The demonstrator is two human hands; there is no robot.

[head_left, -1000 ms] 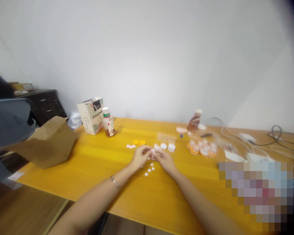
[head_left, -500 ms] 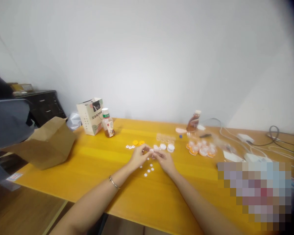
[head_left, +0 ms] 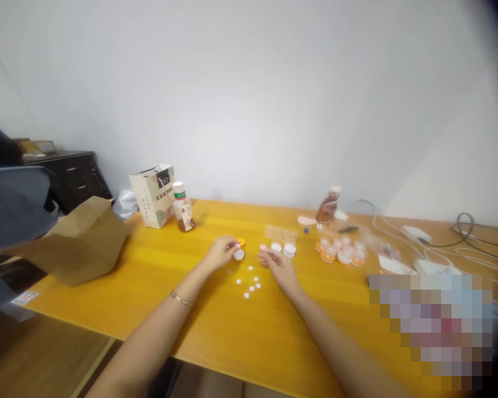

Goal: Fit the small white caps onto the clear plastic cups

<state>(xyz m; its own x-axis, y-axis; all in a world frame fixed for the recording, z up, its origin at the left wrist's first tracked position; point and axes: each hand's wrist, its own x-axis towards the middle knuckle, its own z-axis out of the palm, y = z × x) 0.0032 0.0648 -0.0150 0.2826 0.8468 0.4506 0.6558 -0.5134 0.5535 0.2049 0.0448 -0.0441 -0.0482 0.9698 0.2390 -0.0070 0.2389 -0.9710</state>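
My left hand (head_left: 222, 253) is closed in a pinch, its fingertips at the upper edge of a round white cap (head_left: 238, 255). What lies between those fingers is too small to make out. An orange-yellow lid (head_left: 241, 241) shows just behind them. My right hand (head_left: 277, 265) also has its fingertips together, beside a small pale piece (head_left: 263, 248); whether it grips anything is unclear. Two round white lids (head_left: 289, 250) sit right of that piece. On the table between and below my hands lie several small white discs (head_left: 252, 288).
A clear plastic tray (head_left: 280, 234) lies behind the lids. To the right are several orange-and-clear caps (head_left: 341, 252), a brown bottle (head_left: 328, 205) and cables (head_left: 431, 254). A labelled bottle (head_left: 183, 209), a paper gift bag (head_left: 153, 199) and a brown bag (head_left: 85, 240) stand left.
My hands were together over the middle of the table and have parted. The left moved left, uncovering the round white cap and covering the small discs there. The right stayed nearly in place.
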